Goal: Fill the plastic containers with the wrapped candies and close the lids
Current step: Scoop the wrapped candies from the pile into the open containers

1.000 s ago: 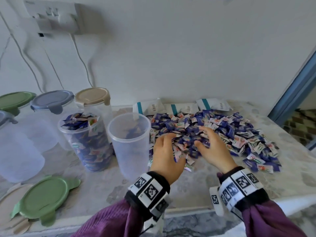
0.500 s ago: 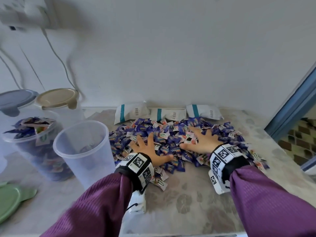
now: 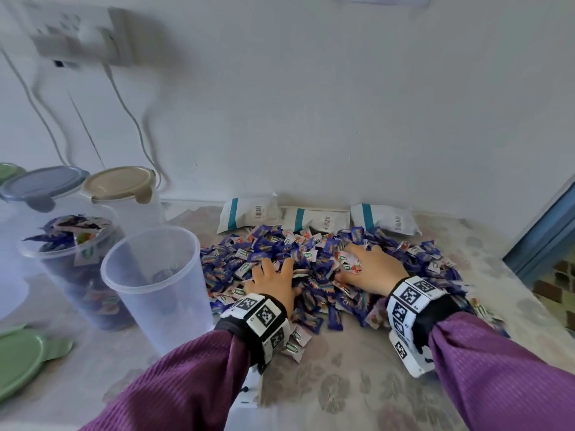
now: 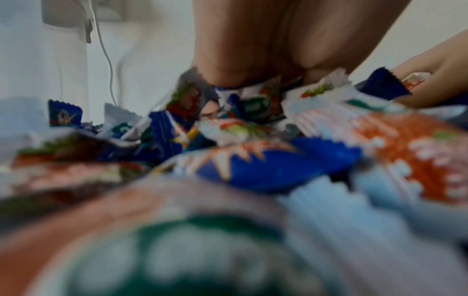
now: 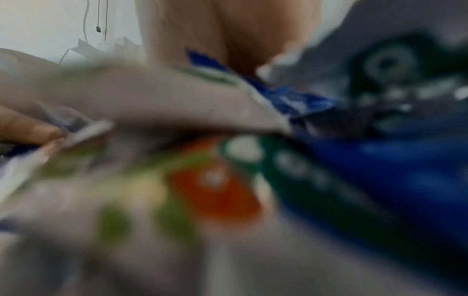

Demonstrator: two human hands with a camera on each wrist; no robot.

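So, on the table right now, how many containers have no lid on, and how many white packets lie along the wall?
Open containers: 2
White packets: 3
Total: 5

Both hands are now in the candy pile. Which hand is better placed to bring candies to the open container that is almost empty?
The left hand, probably. It lies on the side of the candy pile nearest the open container, which stands just to its left. The right hand is further away and would have to cross over the left.
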